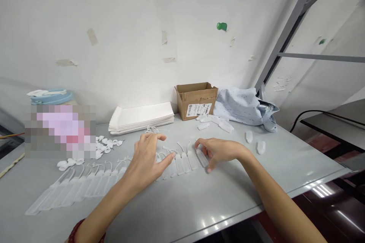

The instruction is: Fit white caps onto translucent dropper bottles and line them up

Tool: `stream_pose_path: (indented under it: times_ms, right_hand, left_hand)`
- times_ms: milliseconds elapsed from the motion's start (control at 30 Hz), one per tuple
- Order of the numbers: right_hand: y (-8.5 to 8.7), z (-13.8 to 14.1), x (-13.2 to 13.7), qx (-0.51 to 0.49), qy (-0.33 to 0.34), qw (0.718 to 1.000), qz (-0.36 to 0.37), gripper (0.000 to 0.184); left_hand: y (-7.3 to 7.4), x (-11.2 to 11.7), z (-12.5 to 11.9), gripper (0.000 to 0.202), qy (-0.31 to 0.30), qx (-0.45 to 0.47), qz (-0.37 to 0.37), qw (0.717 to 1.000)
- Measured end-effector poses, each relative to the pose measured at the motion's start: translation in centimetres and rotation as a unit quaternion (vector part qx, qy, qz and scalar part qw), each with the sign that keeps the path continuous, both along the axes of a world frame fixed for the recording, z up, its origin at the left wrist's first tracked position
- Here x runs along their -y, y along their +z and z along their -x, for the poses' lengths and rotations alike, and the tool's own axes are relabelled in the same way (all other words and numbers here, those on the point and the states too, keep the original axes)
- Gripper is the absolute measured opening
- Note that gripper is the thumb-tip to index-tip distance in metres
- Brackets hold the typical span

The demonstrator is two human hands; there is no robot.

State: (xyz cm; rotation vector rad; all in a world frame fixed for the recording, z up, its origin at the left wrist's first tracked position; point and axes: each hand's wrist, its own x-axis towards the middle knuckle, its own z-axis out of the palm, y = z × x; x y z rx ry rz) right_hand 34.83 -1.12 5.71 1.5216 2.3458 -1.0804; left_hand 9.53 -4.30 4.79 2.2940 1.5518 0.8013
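Translucent plastic sleeves with thin white cords at one end lie side by side in a long row (85, 186) on the grey table. My left hand (146, 159) hovers over the middle of that row, thumb and fingers apart, with nothing in it; it hides some of the sleeves. Just right of the row's right end, my right hand (219, 151) has its thumb and fingers closed around a translucent plastic sleeve (202, 158), tilted on the tabletop. More sleeves (186, 163) lie between my hands, their cords pointing towards the wall.
Loose translucent pieces (225, 125) lie before an open cardboard box (196, 104); two more (261, 147) lie farther right. A stack of white paper (142, 117), a light blue cloth (242, 106) and small white parts (105, 146) stand or lie along the back. A blurred patch covers the left.
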Motion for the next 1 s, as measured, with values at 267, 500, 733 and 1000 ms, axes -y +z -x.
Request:
stream_pose_path:
  times_ms: [267, 500, 733, 1000]
  right_hand:
    - [-0.9, 0.7, 0.1, -0.023, -0.009, 0.999, -0.033, 0.064]
    - [-1.1, 1.3, 0.2, -0.035, -0.017, 0.999, -0.035, 0.061]
    - [-0.7, 1.3, 0.3, -0.018, -0.012, 0.999, -0.024, 0.068]
    - [-0.8, 0.7, 0.0, -0.028, -0.009, 0.999, -0.013, 0.075]
  left_hand:
    - [0.8, -1.0, 1.8, 0.035, 0.076, 0.036, -0.03, 0.996]
    - [1.3, -2.1, 3.2, 0.038, 0.121, 0.038, -0.011, 0.992]
    - [1.0, -3.2, 4.9, 0.029, 0.126, -0.027, 0.004, 0.992]
    - [-0.3, -4.8, 6.6, 0.025, 0.104, -0.185, 0.078, 0.974]
